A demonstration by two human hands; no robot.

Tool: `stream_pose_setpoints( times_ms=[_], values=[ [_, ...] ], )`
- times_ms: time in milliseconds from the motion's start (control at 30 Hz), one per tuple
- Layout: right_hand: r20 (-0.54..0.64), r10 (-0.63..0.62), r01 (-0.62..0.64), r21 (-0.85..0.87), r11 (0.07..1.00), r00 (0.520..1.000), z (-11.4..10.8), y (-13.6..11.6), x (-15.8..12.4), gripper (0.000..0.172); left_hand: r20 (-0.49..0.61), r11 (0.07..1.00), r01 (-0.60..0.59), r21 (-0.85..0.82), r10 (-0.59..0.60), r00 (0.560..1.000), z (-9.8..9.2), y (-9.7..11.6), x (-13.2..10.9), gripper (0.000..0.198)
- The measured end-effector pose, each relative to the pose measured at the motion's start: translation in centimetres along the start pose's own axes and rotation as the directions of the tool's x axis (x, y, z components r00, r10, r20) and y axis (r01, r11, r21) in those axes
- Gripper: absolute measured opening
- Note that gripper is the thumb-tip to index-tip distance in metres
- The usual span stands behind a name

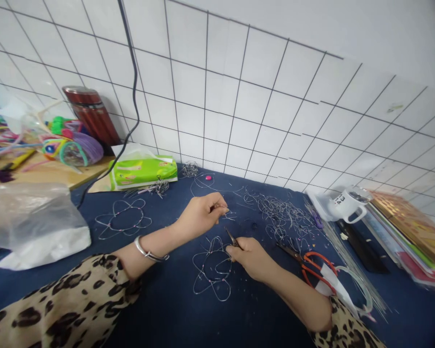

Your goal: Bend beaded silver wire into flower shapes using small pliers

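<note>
My left hand (204, 211) is closed in a pinch above the dark blue cloth, with thin wire (230, 215) showing at its fingertips. Pliers (232, 238) with dark, narrow jaws are in my right hand (253, 258); the fingers cover their handles. Just left of that hand lies a flower-shaped wire frame (213, 279) with looped petals and small pink spots along its ring. A similar wire flower (123, 218) rests farther left, beyond my left forearm.
Tangled wire scraps (284, 212) spread at the back right, near orange-handled scissors (319, 270) and straight wires (351, 266). A white mug (348, 205) stands by stacked books (413, 232). Leftward are a green tissue pack (143, 172), a plastic bag (32, 217) and a red flask (92, 116).
</note>
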State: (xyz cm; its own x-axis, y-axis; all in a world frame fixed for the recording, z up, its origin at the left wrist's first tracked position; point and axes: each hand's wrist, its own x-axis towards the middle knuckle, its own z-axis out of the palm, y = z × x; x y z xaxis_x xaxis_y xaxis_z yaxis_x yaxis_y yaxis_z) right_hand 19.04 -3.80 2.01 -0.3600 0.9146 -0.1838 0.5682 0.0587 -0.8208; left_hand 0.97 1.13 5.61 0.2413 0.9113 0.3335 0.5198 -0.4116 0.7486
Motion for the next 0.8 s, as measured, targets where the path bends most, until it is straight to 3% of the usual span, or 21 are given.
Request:
stream_pose_setpoints(
  times_ms=[100,167,233,333,433,600,800],
  values=[
    [-0.017,0.056,-0.053,0.135,0.989,0.998,0.0,0.1,0.0,0.031,0.022,0.997,0.038,-0.073,-0.036,0.999,-0.2,-0.1,0.1,0.007],
    [0.044,0.07,-0.08,0.304,0.949,0.997,0.0,0.0,-0.1,0.035,0.037,0.986,0.079,-0.144,-0.075,0.997,0.1,-0.2,0.1,0.007],
    [0.106,0.036,-0.08,0.442,0.893,0.994,-0.2,-0.3,-0.3,0.039,0.025,0.966,0.114,-0.233,-0.112,0.993,0.5,-0.3,0.0,0.008],
    [0.109,0.002,-0.059,0.523,0.85,0.994,-0.7,-0.7,-0.4,0.043,-0.027,0.933,0.129,-0.337,-0.147,0.989,0.8,-0.5,0.1,0.01],
    [0.023,0.011,-0.02,0.456,0.89,1.0,-1.2,-0.8,-0.3,0.042,-0.083,0.921,0.118,-0.371,-0.16,0.984,0.7,-0.7,0.1,0.012],
    [-0.202,-0.061,0.095,0.166,0.982,0.977,-1.4,-0.1,0.1,0.039,-0.115,0.925,0.113,-0.363,-0.165,0.98,0.7,-0.9,0.1,0.012],
    [-0.322,-0.033,0.062,0.081,0.995,0.946,-0.4,1.4,0.5,0.04,-0.135,0.914,0.119,-0.387,-0.184,0.974,1.1,-1.0,0.0,0.013]
  ],
)
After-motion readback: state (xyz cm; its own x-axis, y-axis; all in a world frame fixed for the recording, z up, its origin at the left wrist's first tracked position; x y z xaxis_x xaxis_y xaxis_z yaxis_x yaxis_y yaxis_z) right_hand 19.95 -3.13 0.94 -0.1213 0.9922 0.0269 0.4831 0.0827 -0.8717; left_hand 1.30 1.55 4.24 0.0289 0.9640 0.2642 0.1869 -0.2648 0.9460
